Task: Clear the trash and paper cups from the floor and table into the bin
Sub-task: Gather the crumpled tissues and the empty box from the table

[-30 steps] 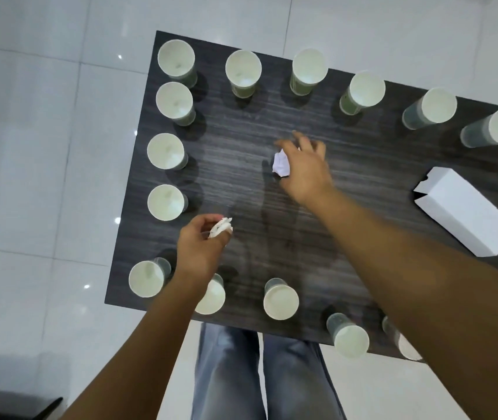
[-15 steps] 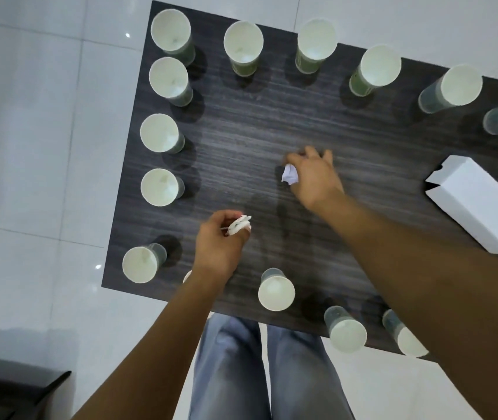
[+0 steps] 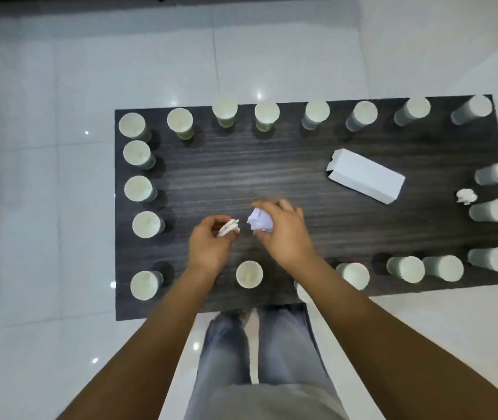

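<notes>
My right hand (image 3: 284, 234) grips a crumpled white paper ball (image 3: 260, 220) just above the middle of the dark wooden table (image 3: 272, 174). Close to its left, my left hand (image 3: 209, 242) pinches a smaller scrap of white paper (image 3: 229, 228). Several paper cups ring the table's edge, among them one (image 3: 249, 274) right below my hands. Another crumpled paper (image 3: 466, 196) lies near the right edge between two cups. No bin is in view.
A white cardboard box (image 3: 366, 179) lies on its side on the table's right half. Shiny white floor tiles (image 3: 44, 207) surround the table. My legs in grey trousers (image 3: 259, 359) stand at the near edge.
My right hand has lifted the paper ball and drawn it back toward my left hand. The view has swung right and pulled back, showing the table's right end.
</notes>
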